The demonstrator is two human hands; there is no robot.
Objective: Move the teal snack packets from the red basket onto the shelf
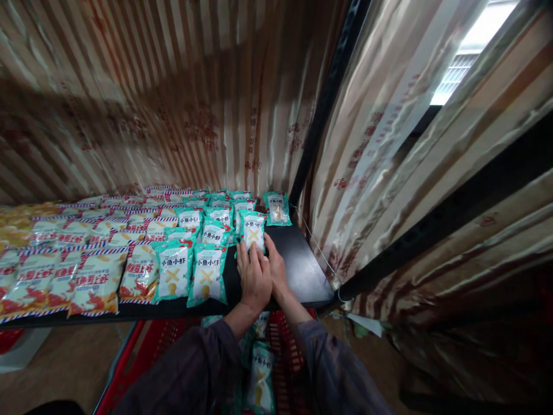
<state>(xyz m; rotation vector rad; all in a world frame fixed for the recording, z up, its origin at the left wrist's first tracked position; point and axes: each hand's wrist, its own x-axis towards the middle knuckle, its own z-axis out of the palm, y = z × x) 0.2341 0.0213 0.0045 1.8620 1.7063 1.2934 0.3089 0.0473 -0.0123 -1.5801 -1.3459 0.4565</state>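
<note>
A green-and-white snack bag (253,226) stands near the right end of the black shelf (305,262), its printed front towards me. My left hand (254,279) lies over the bag's lower front with the fingertips pressed against it. Along the bag's lower right side is my right hand (276,266), closed in close beside the left one. Matching green snack bags (207,274) stand in rows just left of my hands. Another green bag (277,208) leans alone at the back right corner.
Red-and-white snack bags (97,282) fill the shelf to the left, with yellow ones (26,219) beyond. Below the shelf, a red basket (142,351) holds more green bags (261,377). A black post (322,104), a thin wire (317,245) and striped curtains (242,86) bound the shelf.
</note>
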